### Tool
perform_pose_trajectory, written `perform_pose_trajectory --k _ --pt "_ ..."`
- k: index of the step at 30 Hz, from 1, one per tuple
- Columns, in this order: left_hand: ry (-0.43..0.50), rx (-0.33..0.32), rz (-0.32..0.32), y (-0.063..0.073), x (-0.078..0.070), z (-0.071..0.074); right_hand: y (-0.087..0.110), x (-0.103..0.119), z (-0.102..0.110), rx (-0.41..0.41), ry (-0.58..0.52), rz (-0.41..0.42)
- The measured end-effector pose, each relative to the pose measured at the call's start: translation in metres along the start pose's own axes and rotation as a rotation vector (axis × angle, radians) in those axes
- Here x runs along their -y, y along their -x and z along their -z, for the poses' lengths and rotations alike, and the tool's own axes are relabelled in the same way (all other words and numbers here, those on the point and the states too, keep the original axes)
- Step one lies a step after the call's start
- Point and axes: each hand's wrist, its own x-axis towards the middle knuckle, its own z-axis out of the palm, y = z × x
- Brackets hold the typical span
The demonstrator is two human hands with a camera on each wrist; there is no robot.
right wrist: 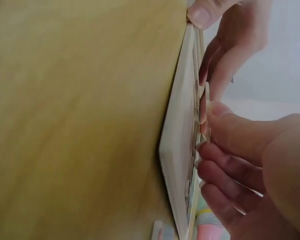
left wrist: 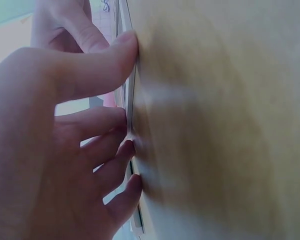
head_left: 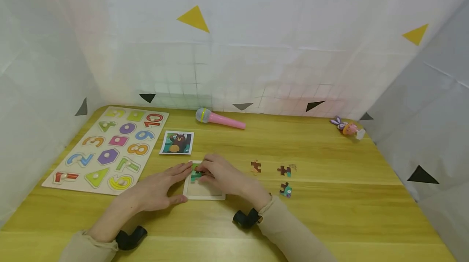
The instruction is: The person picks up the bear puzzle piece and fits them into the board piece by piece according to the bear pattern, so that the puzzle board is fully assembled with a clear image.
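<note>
My right grip (head_left: 224, 175) pinches a puzzle piece (right wrist: 207, 92) over the tray (head_left: 205, 191), just below the centre of the head view. My left grip (head_left: 157, 188), fingers extended, touches the tray's left edge; loose pieces (head_left: 284, 171) lie right of centre.

Site: a small staged booth round a table (head_left: 348, 217); kind of building could not be told. White sheeting (head_left: 293, 5) walled back and both sides; yellow triangles (head_left: 195, 19) marked the upper frame, black triangles (head_left: 422, 175) below. Toy microphone (head_left: 223, 120) lay upper centre.
</note>
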Motion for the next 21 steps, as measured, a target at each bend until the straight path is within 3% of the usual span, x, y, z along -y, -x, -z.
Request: perform_pose_trajectory --k 21 --pt "-0.046 -0.014 -0.007 -0.0024 -0.0067 0.0002 -0.0001 -0.0015 -0.0108 -0.050 -0.056 -0.032"
